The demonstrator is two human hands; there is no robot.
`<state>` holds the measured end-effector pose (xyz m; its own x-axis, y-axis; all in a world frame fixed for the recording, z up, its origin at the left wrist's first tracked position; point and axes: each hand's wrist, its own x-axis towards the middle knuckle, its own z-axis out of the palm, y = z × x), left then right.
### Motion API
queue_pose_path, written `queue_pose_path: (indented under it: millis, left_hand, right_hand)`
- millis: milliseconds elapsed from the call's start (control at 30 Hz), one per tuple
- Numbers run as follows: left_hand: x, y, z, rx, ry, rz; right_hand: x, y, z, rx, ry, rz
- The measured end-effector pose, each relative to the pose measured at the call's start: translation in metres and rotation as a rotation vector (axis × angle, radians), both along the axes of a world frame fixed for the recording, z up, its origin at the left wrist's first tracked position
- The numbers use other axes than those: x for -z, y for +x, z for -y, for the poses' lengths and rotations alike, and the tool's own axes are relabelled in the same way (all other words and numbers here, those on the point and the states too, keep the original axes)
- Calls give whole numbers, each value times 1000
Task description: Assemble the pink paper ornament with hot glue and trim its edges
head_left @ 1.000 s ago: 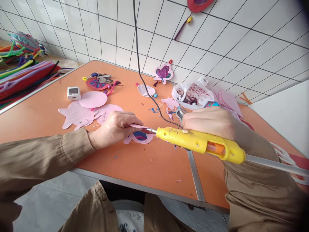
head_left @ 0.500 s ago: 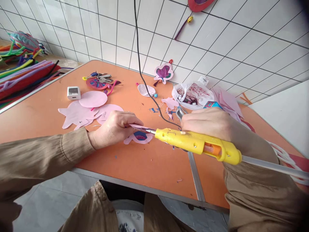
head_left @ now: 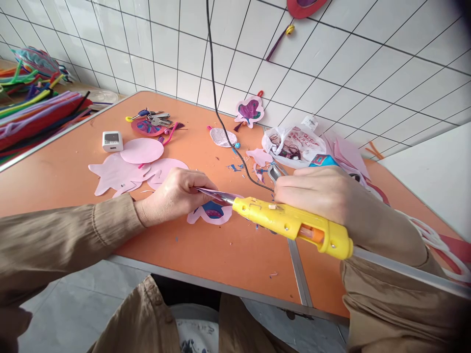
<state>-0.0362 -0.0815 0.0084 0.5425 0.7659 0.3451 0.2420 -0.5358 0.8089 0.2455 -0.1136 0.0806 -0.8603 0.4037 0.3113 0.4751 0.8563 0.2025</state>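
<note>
My right hand (head_left: 316, 193) is wrapped round a yellow hot glue gun (head_left: 287, 220), held sideways with a long glue stick (head_left: 408, 269) sticking out of its back end. The metal nozzle points left and meets the edge of a pink paper cutout (head_left: 211, 192). That cutout is pinched in my left hand (head_left: 180, 191), seen nearly edge-on, so most of it is hidden. Below the nozzle, a pink piece with a blue and purple drawing (head_left: 213, 211) shows; I cannot tell whether it is joined to the held cutout.
Pink paper shapes (head_left: 117, 171) and a white charger (head_left: 112, 141) lie at the left. Keys (head_left: 158, 118) rest behind them. A black cord (head_left: 215, 88) hangs down to the glue gun. At the back right stands a white plastic bag (head_left: 294, 144). Pipe cleaners (head_left: 40, 117) fill the far left.
The glue gun has shifted a little left, its back end dropping lower and turning, with the nozzle further along the paper edge. The left hand has stayed almost still.
</note>
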Motion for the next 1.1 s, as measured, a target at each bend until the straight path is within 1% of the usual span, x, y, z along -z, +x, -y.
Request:
queue_pose_path:
  millis: [133, 300, 367, 533, 767, 967, 1100]
  left_hand:
    - [0, 0, -1, -5, -48, 6]
    - [0, 0, 0, -14, -182, -5]
    - [-1, 0, 0, -21, -207, -6]
    - [-1, 0, 0, -26, -201, -28]
    - [0, 1, -1, -9, -100, -51]
    - [2, 1, -1, -38, -119, -42]
    - [1, 1, 0, -24, -174, -22]
  right_hand:
    - [-2, -4, 4, 23, 88, 35]
    - [-7, -7, 11, 40, 203, 41]
    - [-8, -7, 14, 44, 230, 53]
    - [-8, -7, 17, 71, 252, 83]
    - [-7, -10, 18, 75, 287, 80]
    - [-7, -9, 23, 122, 332, 106]
    - [-13, -11, 27, 150, 366, 126]
